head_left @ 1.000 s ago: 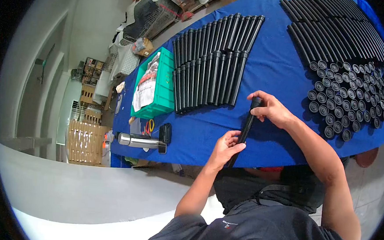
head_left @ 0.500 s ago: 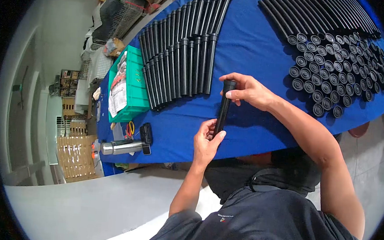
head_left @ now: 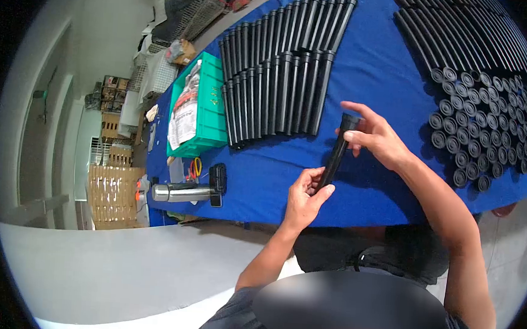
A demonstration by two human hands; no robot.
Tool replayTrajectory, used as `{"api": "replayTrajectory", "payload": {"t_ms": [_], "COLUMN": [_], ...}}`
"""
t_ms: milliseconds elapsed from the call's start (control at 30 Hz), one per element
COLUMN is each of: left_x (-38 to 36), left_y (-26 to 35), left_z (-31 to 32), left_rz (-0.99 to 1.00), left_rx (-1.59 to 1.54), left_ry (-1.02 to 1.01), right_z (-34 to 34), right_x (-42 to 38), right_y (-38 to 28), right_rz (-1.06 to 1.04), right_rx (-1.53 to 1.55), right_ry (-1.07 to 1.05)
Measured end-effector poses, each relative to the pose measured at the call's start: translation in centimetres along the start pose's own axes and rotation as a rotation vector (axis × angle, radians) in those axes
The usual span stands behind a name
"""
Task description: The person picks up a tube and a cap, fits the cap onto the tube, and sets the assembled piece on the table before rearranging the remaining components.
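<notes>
A black plastic tube (head_left: 335,159) with a wider black cap (head_left: 350,121) on its upper end is held tilted over the blue cloth. My left hand (head_left: 304,202) is closed round its lower end, thumb along the near side. At the top, my right hand (head_left: 378,139) has its thumb pressed against the cap, with other fingers behind it and the index finger raised off. Beyond my left hand lie two rows of capped black tubes (head_left: 275,99). To the right of my right hand sit many round black caps (head_left: 458,121).
Long thin black tubes (head_left: 464,38) lie at the far right. Left on the blue tablecloth (head_left: 262,191) stand a green crate (head_left: 212,110) with printed paper, scissors (head_left: 196,167), a steel flask (head_left: 180,193) and a black device (head_left: 217,183). The table's near edge runs before my body.
The camera view has turned, so the table's contents appear farther right. My right index finger has lifted away from the cap; both hands still hold the tube.
</notes>
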State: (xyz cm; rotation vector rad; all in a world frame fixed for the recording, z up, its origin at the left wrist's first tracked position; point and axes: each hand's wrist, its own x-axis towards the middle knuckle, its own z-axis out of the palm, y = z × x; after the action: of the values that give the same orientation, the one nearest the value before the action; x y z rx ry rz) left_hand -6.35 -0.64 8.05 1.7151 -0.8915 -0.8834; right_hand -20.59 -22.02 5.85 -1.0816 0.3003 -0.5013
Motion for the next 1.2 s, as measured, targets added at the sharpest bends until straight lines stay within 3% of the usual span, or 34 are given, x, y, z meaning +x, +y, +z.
{"api": "replayTrajectory", "payload": {"t_ms": [100,167,300,367,433,467,567,967,1000,1200], "left_x": [4.4,10.1,24.0,31.7,36.7,40.0,43.1,47.5,47.5,47.2], "left_y": [4.1,7.6,13.3,12.5,11.8,10.2,8.6,4.4,4.0,4.3], "left_z": [-2.7,-5.9,-13.8,-18.3,-19.0,-20.3,-18.8,-16.5,-16.5,-16.2], "left_rz": [0.051,0.170,0.386,0.446,0.412,0.336,0.209,0.047,0.124,0.085], "left_rx": [-0.020,-0.115,0.248,0.451,0.677,0.691,0.983,1.185,1.197,1.219], "left_ry": [0.122,0.224,0.436,0.409,0.585,0.574,0.586,0.598,0.632,0.639], "right_z": [0.2,-0.3,-0.3,-0.6,-0.8,-1.0,-1.2,-1.6,-1.6,-1.6], "right_x": [0.2,0.4,0.6,0.9,1.3,1.4,1.6,1.6,1.6,1.6], "right_y": [0.5,1.2,1.1,1.2,1.0,1.1,1.0,1.3,1.4,1.5], "right_rz": [0.057,0.061,0.128,0.169,0.167,0.171,0.193,0.239,0.238,0.243], "right_rx": [0.125,0.089,0.078,0.068,0.092,0.098,0.109,0.157,0.161,0.153], "right_ry": [0.086,0.004,-0.037,-0.058,-0.051,-0.047,-0.046,-0.056,-0.061,-0.066]}}
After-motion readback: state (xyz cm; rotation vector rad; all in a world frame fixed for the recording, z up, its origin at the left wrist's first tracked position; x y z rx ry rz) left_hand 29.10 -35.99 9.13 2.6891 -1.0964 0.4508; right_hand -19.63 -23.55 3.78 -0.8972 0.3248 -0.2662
